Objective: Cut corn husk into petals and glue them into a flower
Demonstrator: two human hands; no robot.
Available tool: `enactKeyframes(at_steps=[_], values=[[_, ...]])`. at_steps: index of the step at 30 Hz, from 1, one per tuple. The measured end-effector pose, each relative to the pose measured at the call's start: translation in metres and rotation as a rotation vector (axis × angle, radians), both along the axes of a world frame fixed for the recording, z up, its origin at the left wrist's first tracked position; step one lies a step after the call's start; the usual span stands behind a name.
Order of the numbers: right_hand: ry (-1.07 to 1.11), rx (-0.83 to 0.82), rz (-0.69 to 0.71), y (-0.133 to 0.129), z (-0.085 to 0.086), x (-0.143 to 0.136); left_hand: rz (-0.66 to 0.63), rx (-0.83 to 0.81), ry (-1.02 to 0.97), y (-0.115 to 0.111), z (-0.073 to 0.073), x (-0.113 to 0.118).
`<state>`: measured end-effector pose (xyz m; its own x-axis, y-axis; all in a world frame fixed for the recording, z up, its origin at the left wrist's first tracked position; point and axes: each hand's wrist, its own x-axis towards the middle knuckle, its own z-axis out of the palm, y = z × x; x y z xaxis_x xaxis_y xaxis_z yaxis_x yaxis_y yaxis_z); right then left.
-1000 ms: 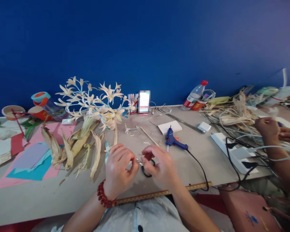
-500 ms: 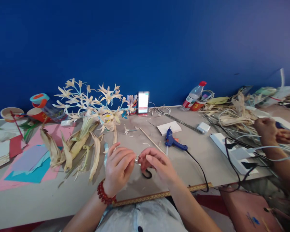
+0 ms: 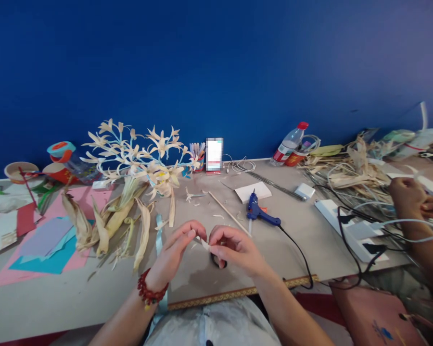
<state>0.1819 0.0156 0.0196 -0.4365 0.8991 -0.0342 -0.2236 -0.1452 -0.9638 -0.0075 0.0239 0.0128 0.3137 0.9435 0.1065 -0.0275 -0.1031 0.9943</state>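
Observation:
Between my fingertips is a small pale piece of corn husk point(image 3: 204, 244). My left hand point(image 3: 178, 247) pinches its far end with thumb and forefinger. From the other side, my right hand point(image 3: 236, 250) grips the piece, thumb and fingers closed. Black-handled scissors point(image 3: 214, 262) hang at the right hand's lower fingers; their blades are hidden. A light blue ribbon-like strip point(image 3: 159, 233) lies left of my left hand. Beyond it stand husk flowers point(image 3: 162, 144) on pale blue stems. A single small husk flower point(image 3: 191, 194) lies on the table past my hands.
A blue glue gun point(image 3: 260, 211) rests right of centre, its cord running to the front edge. Dried husks point(image 3: 110, 226) and coloured paper point(image 3: 43, 240) lie left. A power strip point(image 3: 341, 230), bottle point(image 3: 288, 144) and another person's hands point(image 3: 413, 199) are right.
My left hand has turned and its fingers have lowered over the pinch. The pale husk piece now shows between both hands. The scissors' metal is out of sight, their black handle still at my right hand.

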Motion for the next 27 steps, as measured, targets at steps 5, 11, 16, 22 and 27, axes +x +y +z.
enactKeyframes(at_steps=[5,11,16,22,27], values=[[0.067,-0.080,0.019,0.003,-0.007,-0.002,-0.146,-0.193,-0.122,0.000,0.007,0.002],[0.120,-0.137,-0.057,0.007,-0.014,0.005,-0.186,-0.362,-0.333,0.001,0.006,-0.001],[0.043,-0.070,-0.012,0.008,-0.003,0.001,-0.207,-0.390,-0.383,0.001,0.001,-0.001],[-0.046,-0.035,0.063,0.007,-0.003,-0.001,-0.231,-0.394,-0.373,0.003,-0.003,-0.003],[-0.323,0.206,0.007,0.047,-0.013,0.021,-0.138,-0.421,-0.450,0.015,-0.015,-0.005]])
